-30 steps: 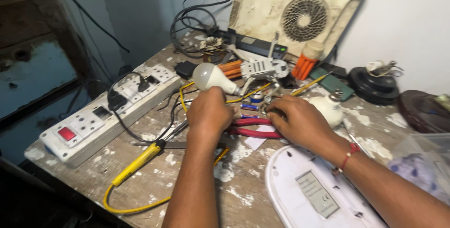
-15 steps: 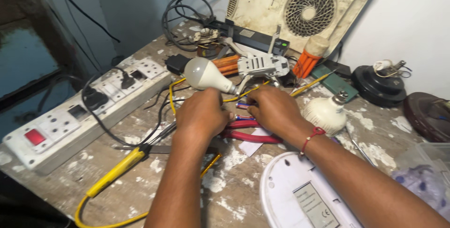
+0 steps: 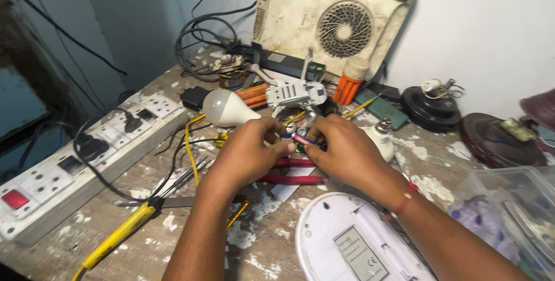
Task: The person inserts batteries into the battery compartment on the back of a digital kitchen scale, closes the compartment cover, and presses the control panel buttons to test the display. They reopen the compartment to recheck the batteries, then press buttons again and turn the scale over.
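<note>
My left hand (image 3: 245,154) and my right hand (image 3: 344,151) meet over the middle of a worn workbench (image 3: 173,223). Between their fingertips they pinch a small red and blue part (image 3: 302,139) with thin wires; I cannot tell what it is. Red-handled pliers (image 3: 292,179) lie on the bench just under the hands. A white bulb (image 3: 226,108) rests just beyond my left hand, and a second white bulb (image 3: 381,140) lies right of my right hand.
A long white power strip (image 3: 75,168) with black plugs runs along the left edge. A yellow-handled soldering iron (image 3: 118,237) lies in front. A round white appliance base (image 3: 352,243) sits near me. A dirty white fan-vented casing (image 3: 335,23) leans on the wall, and a clear plastic box (image 3: 509,211) stands right.
Both hands have lifted slightly off the pliers and now hold the small red and blue part up between the fingertips. The view has shifted closer and a little left.
</note>
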`<state>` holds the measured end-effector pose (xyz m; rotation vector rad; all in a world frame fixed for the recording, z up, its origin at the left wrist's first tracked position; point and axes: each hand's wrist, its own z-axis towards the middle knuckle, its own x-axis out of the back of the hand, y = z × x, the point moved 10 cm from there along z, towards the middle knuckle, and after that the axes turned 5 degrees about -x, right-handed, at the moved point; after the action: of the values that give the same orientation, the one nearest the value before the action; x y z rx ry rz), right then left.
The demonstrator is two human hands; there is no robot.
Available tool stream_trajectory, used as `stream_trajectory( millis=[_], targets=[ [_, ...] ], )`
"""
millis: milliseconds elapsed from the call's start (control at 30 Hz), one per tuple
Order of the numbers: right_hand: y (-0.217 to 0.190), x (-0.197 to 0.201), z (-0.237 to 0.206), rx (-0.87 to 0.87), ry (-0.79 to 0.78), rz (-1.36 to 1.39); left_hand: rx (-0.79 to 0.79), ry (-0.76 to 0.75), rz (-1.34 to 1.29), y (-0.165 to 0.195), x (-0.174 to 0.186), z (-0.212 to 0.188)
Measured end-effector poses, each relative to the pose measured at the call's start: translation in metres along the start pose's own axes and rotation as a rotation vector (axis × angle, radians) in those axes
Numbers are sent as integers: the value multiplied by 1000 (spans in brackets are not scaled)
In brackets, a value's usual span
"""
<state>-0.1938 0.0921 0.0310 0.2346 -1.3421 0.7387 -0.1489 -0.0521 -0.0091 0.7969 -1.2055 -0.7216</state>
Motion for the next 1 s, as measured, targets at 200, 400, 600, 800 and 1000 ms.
stream_trajectory(
  millis=[200,400,600,800,1000],
  targets=[
    [57,35,-71,-356,-50,349,-193,-202,-576,46,-64,-7],
    [97,56,-134,-338,70,519,-256,-324,-677,81,-117,-29],
    [137,41,-164,-507,11,1012,-237,-335,-651,99,-143,-44],
    [148,23,-168,-569,-77,1174,-36,-458,-681,89,-170,-54],
    [141,-6,-174,-686,-273,1543,-97,-491,-776,94,-182,-54]
  ],
)
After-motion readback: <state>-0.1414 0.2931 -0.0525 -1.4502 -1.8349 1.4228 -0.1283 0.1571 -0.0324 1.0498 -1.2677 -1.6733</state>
